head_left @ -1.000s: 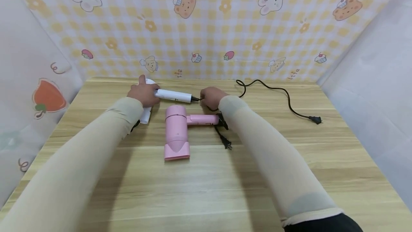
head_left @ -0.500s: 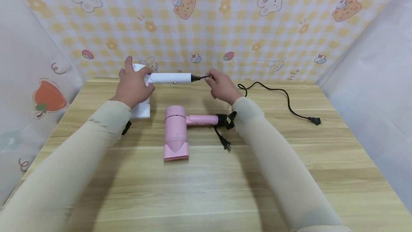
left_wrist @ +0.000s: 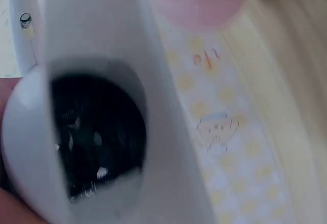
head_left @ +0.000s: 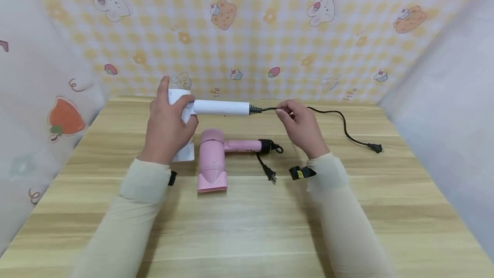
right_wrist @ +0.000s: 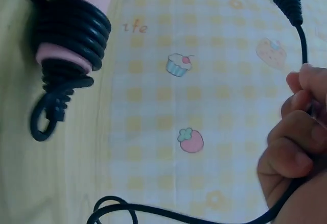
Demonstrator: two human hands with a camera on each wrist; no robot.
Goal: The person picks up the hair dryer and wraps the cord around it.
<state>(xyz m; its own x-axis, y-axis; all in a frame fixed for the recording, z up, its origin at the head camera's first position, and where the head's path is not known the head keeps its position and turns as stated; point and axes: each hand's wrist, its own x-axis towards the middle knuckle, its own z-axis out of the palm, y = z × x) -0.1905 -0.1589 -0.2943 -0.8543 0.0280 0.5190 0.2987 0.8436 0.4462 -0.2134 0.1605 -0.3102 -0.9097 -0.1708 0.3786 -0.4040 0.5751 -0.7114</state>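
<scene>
My left hand (head_left: 167, 121) grips the body of a white hair dryer (head_left: 221, 107) above the table, its handle pointing right. In the left wrist view the dryer's nozzle (left_wrist: 102, 35), with its dark opening, fills much of the frame. My right hand (head_left: 302, 128) pinches the dryer's black cord (head_left: 269, 109) a short way from the handle's end. In the right wrist view its curled fingers (right_wrist: 286, 157) hold that cord. Below lies a pink hair dryer (head_left: 212, 158) on the table, nozzle toward me. Its own cord (right_wrist: 71, 27) is wound round the handle's end.
The white dryer's cord trails right across the wooden table (head_left: 247, 226) to a black plug (head_left: 375, 147). Another plug (head_left: 270, 173) lies beside the pink dryer's handle. A yellow checked backdrop (head_left: 247, 33) stands behind the table, with pale sheets at both sides.
The white hair dryer has been lifted off the table and brought nearer. My right hand has moved right along its cord. The pink dryer has stayed in place.
</scene>
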